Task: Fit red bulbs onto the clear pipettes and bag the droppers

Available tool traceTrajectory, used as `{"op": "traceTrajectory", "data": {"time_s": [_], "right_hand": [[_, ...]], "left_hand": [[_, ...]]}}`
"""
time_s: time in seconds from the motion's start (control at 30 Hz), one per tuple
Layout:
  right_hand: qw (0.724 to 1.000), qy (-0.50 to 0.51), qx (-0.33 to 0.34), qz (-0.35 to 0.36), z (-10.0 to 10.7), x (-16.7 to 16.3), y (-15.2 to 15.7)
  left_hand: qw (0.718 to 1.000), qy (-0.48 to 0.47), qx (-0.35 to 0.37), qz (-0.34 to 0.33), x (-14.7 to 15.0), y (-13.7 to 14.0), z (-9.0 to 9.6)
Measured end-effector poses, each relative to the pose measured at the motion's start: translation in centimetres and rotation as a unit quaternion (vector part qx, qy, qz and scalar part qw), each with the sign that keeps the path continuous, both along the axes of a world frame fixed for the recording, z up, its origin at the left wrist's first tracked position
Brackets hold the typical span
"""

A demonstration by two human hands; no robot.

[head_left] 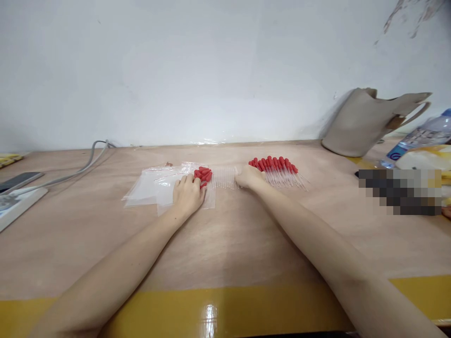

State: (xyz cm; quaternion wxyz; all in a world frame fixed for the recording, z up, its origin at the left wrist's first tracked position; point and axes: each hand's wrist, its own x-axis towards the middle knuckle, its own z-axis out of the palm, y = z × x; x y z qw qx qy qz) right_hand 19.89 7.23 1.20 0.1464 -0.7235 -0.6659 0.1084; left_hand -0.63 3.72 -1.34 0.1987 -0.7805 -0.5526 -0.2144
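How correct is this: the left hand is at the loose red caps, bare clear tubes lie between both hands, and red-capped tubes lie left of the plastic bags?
Only the last part is wrong: in the head view, the red-capped tubes lie right of the plastic bags, by the right hand. The rest is right.

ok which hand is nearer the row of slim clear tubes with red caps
Right. The right hand is at the left end of the red-capped tubes; the left hand is farther left, at the pile of loose red caps.
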Motion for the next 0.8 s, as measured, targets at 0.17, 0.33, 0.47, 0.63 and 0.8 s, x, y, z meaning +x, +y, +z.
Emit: {"op": "traceTrajectory", "data": {"time_s": [0.17, 0.33, 0.47, 0.63, 0.8], "right_hand": [[0.991, 0.051, 0.096, 0.072, 0.6, 1.9, -2.4], [0.94, 0.124, 0.228, 0.22, -1.1, 4.7, -6.0], [0.916, 0.068, 0.289, 0.271, -3.1, 5.8, -8.7], [0.916, 0.048, 0.299, 0.264, -3.9, 5.5, -9.5], [0.914, 0.039, 0.301, 0.268, -3.9, 5.2, -9.2]], "left_hand": [[0.996, -0.053, -0.012, -0.075, 0.8, -0.6, 0.3], [0.949, -0.223, -0.09, -0.206, 3.1, -2.1, -0.3], [0.926, -0.244, -0.148, -0.248, 4.3, -2.8, -0.7], [0.916, -0.261, -0.176, -0.25, 4.2, -2.8, -0.5], [0.898, -0.292, -0.201, -0.259, 4.3, -3.1, -0.6]]}}
